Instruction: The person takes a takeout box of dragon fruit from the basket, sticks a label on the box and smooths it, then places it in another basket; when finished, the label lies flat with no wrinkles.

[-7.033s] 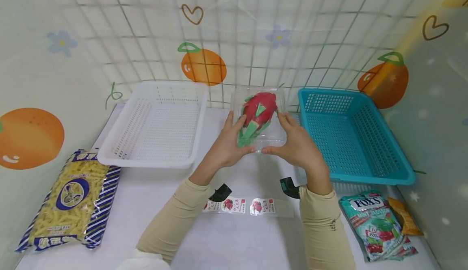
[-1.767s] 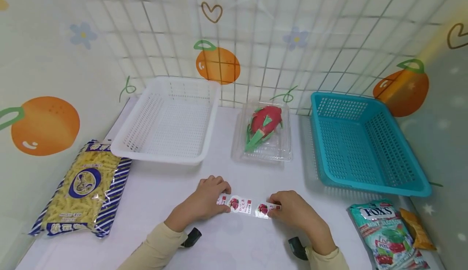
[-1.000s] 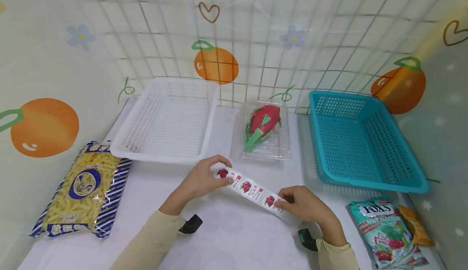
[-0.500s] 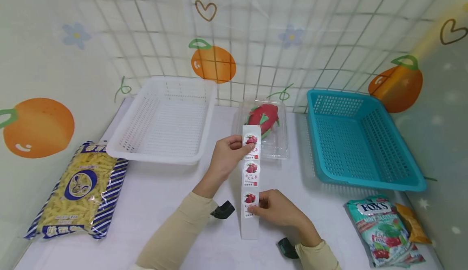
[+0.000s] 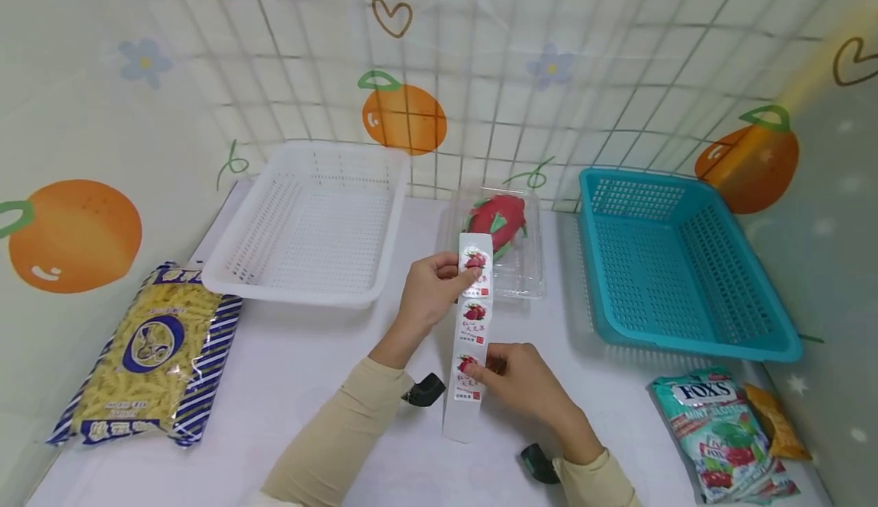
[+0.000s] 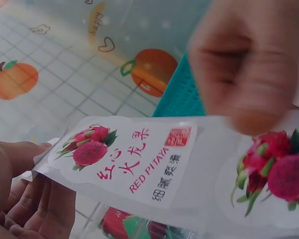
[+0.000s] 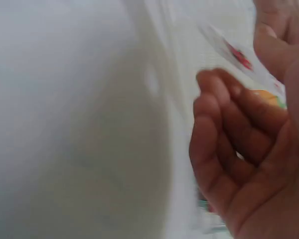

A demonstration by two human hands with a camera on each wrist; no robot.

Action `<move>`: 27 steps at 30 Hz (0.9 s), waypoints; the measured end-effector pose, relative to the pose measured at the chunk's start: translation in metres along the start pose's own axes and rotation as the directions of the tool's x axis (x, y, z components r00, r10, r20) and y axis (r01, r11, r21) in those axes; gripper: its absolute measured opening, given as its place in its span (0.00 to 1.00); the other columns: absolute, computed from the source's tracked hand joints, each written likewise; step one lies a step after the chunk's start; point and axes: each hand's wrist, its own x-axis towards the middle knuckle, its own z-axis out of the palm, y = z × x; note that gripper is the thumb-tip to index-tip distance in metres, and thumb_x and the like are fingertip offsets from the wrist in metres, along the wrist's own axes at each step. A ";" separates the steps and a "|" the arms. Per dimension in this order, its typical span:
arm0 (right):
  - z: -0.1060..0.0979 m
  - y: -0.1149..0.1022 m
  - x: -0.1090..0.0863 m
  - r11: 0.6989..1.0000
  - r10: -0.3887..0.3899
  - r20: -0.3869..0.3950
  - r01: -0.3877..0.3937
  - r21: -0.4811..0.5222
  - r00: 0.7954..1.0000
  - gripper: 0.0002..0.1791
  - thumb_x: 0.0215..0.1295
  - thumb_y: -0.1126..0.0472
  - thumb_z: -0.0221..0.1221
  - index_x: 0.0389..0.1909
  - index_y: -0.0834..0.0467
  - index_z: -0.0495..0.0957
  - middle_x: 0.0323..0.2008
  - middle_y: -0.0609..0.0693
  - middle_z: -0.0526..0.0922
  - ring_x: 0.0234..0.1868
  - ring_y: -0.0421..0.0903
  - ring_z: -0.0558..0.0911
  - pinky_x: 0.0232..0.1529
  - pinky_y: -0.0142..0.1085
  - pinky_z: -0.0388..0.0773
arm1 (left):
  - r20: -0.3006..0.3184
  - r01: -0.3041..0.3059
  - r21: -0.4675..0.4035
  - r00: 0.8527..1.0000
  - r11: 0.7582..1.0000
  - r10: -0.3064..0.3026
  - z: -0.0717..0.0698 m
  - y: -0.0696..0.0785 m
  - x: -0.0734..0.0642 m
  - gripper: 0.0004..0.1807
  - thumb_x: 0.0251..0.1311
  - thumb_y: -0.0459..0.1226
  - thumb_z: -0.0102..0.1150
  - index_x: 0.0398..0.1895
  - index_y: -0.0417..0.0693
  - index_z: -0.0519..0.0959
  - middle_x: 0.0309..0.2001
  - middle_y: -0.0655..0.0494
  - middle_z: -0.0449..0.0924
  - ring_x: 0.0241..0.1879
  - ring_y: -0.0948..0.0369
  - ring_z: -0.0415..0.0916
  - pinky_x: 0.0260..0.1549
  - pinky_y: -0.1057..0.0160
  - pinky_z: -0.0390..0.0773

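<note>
A left hand [image 5: 427,297] pinches a label strip [image 5: 472,325] at its upper end, nearside of the clear box [image 5: 525,278]; a right hand [image 5: 530,383] pinches lower. Tabletop [image 5: 559,316] gaps separate the box from the white basket [image 5: 295,295] and teal basket [image 5: 696,345] rims.

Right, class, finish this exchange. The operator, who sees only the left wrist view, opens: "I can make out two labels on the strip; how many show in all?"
Observer: Three show along the label strip in the head view, the first and last partly under the thumbs.
Operator: What is the strip's end nearest the person like?
Observer: Blank white, with no picture or lettering.
Operator: I see part of a teal basket. Is there another basket?
Observer: Yes, the head view shows a white basket on the person's left.
</note>
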 end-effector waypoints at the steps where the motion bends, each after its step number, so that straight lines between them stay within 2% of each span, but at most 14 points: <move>1: -0.004 -0.003 0.000 1.000 0.000 -0.039 -0.001 -0.031 0.999 0.12 0.63 0.48 0.70 0.37 0.53 0.88 0.25 0.38 0.83 0.26 0.36 0.75 0.27 0.29 0.73 | -0.003 -0.003 0.004 1.000 1.000 0.003 0.000 0.000 0.000 0.15 0.59 0.39 0.73 0.45 0.39 0.86 0.35 0.47 0.88 0.27 0.66 0.79 0.27 0.70 0.80; 5: -0.018 -0.015 0.001 0.991 -0.033 -0.198 0.007 -0.133 0.980 0.10 0.60 0.50 0.72 0.34 0.52 0.88 0.24 0.40 0.83 0.27 0.37 0.76 0.29 0.28 0.75 | -0.010 -0.012 0.001 1.000 1.000 0.012 -0.001 0.001 0.001 0.14 0.59 0.39 0.73 0.44 0.39 0.86 0.34 0.47 0.88 0.27 0.67 0.79 0.26 0.70 0.80; 9: -0.029 -0.024 0.000 0.979 -0.103 -0.334 0.037 -0.198 0.937 0.10 0.58 0.52 0.74 0.33 0.53 0.87 0.26 0.43 0.86 0.26 0.37 0.78 0.30 0.29 0.78 | -0.018 -0.008 0.006 1.000 1.000 0.008 -0.002 0.001 0.001 0.14 0.59 0.39 0.73 0.43 0.39 0.86 0.33 0.48 0.87 0.27 0.66 0.78 0.26 0.70 0.79; 12: -0.032 -0.028 0.001 0.966 -0.186 -0.423 0.087 -0.242 0.887 0.10 0.56 0.54 0.76 0.33 0.54 0.87 0.28 0.45 0.87 0.27 0.38 0.79 0.31 0.32 0.81 | -0.022 -0.004 0.016 1.000 1.000 0.004 -0.002 0.002 0.001 0.14 0.59 0.39 0.73 0.43 0.39 0.86 0.34 0.47 0.87 0.27 0.66 0.78 0.27 0.70 0.79; 15: -0.031 -0.033 0.004 0.947 -0.287 -0.499 0.161 -0.279 0.818 0.12 0.54 0.56 0.77 0.34 0.55 0.86 0.30 0.47 0.87 0.29 0.40 0.80 0.32 0.37 0.83 | -0.023 -0.005 0.025 1.000 1.000 0.006 -0.003 0.003 0.001 0.14 0.59 0.39 0.73 0.43 0.40 0.86 0.34 0.46 0.87 0.27 0.66 0.78 0.27 0.70 0.80; 17: -0.030 -0.035 0.007 0.930 -0.347 -0.533 0.210 -0.303 0.771 0.13 0.52 0.57 0.78 0.35 0.56 0.86 0.31 0.48 0.87 0.31 0.42 0.80 0.32 0.38 0.84 | -0.023 -0.006 0.029 1.000 1.000 0.006 -0.004 0.003 0.001 0.14 0.59 0.40 0.73 0.43 0.40 0.86 0.35 0.46 0.87 0.27 0.66 0.78 0.27 0.70 0.80; 19: -0.030 -0.038 0.010 0.915 -0.391 -0.549 0.249 -0.318 0.739 0.14 0.51 0.59 0.79 0.37 0.56 0.86 0.32 0.49 0.86 0.33 0.44 0.81 0.32 0.38 0.85 | -0.022 -0.006 0.031 1.000 0.999 0.007 -0.005 0.004 0.000 0.14 0.59 0.40 0.73 0.44 0.39 0.86 0.35 0.47 0.87 0.27 0.66 0.78 0.27 0.69 0.80; 21: -0.029 -0.040 0.014 0.909 -0.409 -0.549 0.268 -0.321 0.729 0.15 0.51 0.59 0.78 0.38 0.56 0.87 0.34 0.49 0.85 0.36 0.44 0.81 0.32 0.37 0.85 | -0.019 -0.004 0.036 1.000 0.999 0.004 -0.006 0.004 0.000 0.15 0.60 0.40 0.72 0.44 0.39 0.86 0.35 0.47 0.88 0.27 0.65 0.79 0.27 0.69 0.81; 27: -0.025 -0.042 0.021 0.906 -0.419 -0.527 0.302 -0.297 0.740 0.16 0.52 0.60 0.78 0.43 0.56 0.89 0.36 0.49 0.84 0.41 0.44 0.80 0.30 0.35 0.85 | -0.010 0.015 0.054 1.000 0.998 -0.015 -0.007 0.001 -0.003 0.15 0.60 0.41 0.73 0.44 0.40 0.86 0.34 0.47 0.88 0.25 0.65 0.78 0.26 0.68 0.80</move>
